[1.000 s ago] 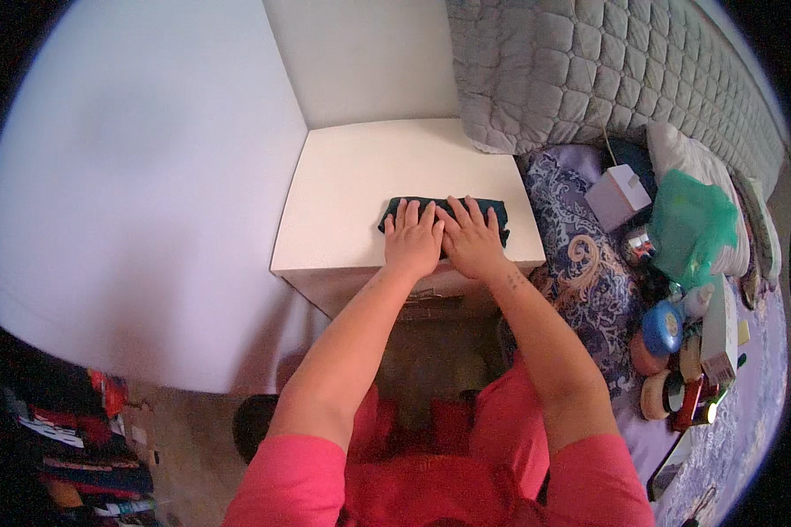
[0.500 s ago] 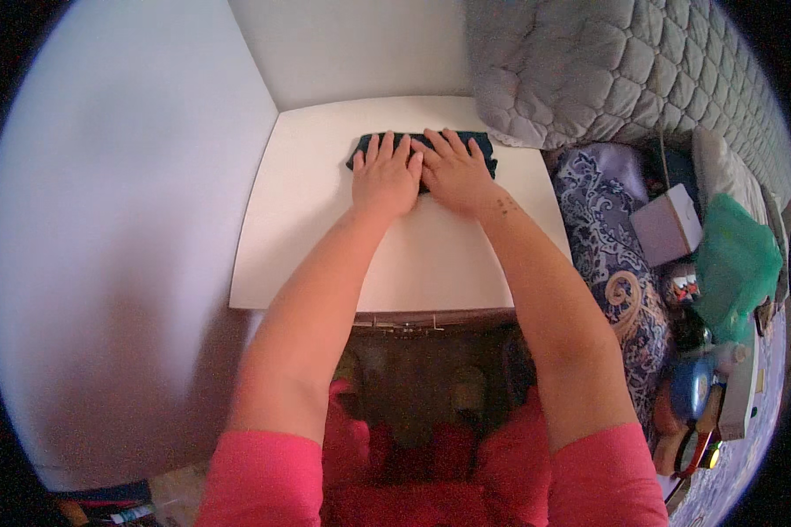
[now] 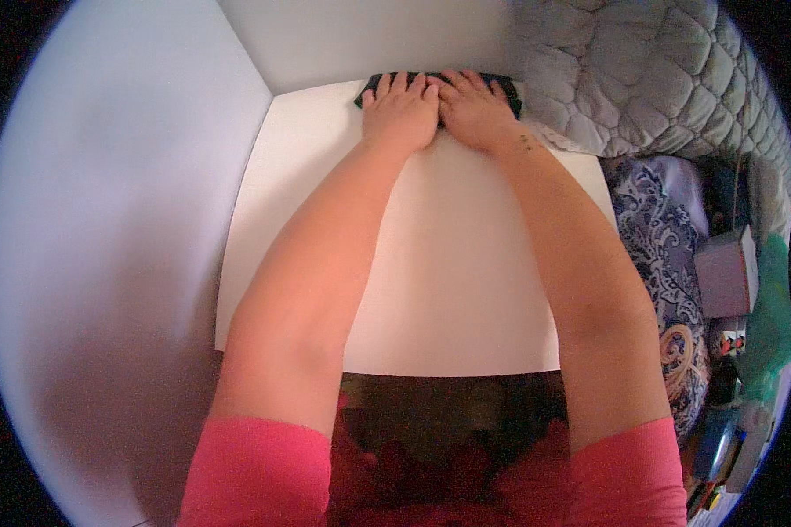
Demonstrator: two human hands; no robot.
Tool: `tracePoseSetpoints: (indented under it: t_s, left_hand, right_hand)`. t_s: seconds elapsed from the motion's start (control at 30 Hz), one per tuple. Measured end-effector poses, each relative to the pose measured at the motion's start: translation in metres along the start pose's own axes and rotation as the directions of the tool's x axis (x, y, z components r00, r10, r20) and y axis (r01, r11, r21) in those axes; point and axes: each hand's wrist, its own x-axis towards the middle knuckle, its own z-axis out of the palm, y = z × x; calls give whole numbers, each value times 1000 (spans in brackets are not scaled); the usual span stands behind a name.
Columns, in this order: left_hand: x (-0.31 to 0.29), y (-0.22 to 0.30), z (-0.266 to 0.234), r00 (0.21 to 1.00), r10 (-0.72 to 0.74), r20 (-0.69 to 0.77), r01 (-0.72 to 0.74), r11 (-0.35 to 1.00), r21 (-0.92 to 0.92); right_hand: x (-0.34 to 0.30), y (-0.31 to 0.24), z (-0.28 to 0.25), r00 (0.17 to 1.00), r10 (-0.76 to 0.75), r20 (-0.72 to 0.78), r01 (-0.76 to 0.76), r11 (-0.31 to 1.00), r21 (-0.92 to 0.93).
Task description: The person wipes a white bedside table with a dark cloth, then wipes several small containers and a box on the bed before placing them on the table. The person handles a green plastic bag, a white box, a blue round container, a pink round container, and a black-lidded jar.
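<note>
A dark folded cloth (image 3: 371,91) lies along the far edge of a white tabletop (image 3: 453,255), close to the wall. My left hand (image 3: 402,112) rests palm down on the cloth's left part, its fingers spread out and pointing away from me. Beside it, my right hand (image 3: 475,110) lies flat on the right part, fingers also spread. The thumbs and index fingers of both hands meet around the middle of the cloth. Both arms are stretched far forward over the table. Much of the cloth is covered by the hands.
White walls (image 3: 105,220) close in at the left and back. A grey quilted blanket (image 3: 628,79) hangs at the back right, touching the table's far corner. Right of the table are a patterned purple cloth (image 3: 655,228), a white box (image 3: 727,272) and a green bag (image 3: 772,325).
Both hands have slid forward with the cloth, from the tabletop's back half to its far edge. My view has shifted, so the tabletop appears larger and nearer.
</note>
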Motion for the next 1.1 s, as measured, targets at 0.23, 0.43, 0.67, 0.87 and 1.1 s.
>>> tracePoseSetpoints:
  t_s: [0.23, 0.43, 0.67, 0.87, 1.1]
  left_hand:
    - [-2, 12, -6, 1000, -25, -1, 25, 997, -77]
    - [-36, 10, -14, 999, -32, 3, 32, 998, -60]
    - [-114, 43, -51, 1000, -20, 23, 11, 935, 353]
    - [-176, 69, -92, 935, 29, 353, -261, 730, 632]
    - [-237, 115, -132, 893, 129, 430, -447, 343, 826]
  right_hand:
    - [0, 6, 3, 999, 49, 21, -49, 999, -16]
    - [-31, -13, -15, 997, 24, 71, -22, 999, -30]
    - [-109, -37, -43, 999, 13, 37, -13, 1000, 18]
    - [-183, -68, -65, 1000, 3, -4, -3, 998, 62]
    - [-241, -85, -108, 977, 23, 211, -34, 998, 50]
